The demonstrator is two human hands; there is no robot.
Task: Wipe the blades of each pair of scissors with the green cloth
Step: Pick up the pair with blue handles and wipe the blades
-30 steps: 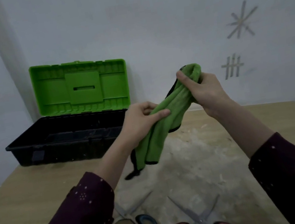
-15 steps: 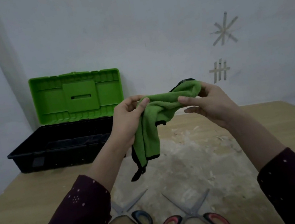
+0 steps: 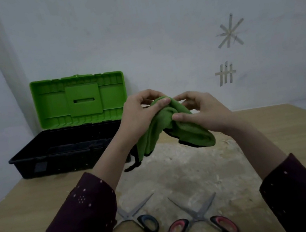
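A green cloth (image 3: 162, 128) with black edging hangs bunched in the air above the table, gripped by both hands. My left hand (image 3: 138, 116) pinches its top from the left; my right hand (image 3: 202, 109) holds it from the right, thumb pressed on the fabric. Two pairs of scissors lie spread apart on the table near me: a blue-handled pair (image 3: 139, 216), partly hidden by my left sleeve, and a red-handled pair (image 3: 198, 216) to its right.
An open toolbox (image 3: 62, 150) with a black base and upright green lid stands at the back left against the wall. The wooden table (image 3: 294, 132) has a pale scuffed patch in its middle. Tape marks are stuck on the wall at the right.
My hands have come closer together and gathered the cloth into a tighter bunch; its right end now droops below my right hand. The scissors have not moved.
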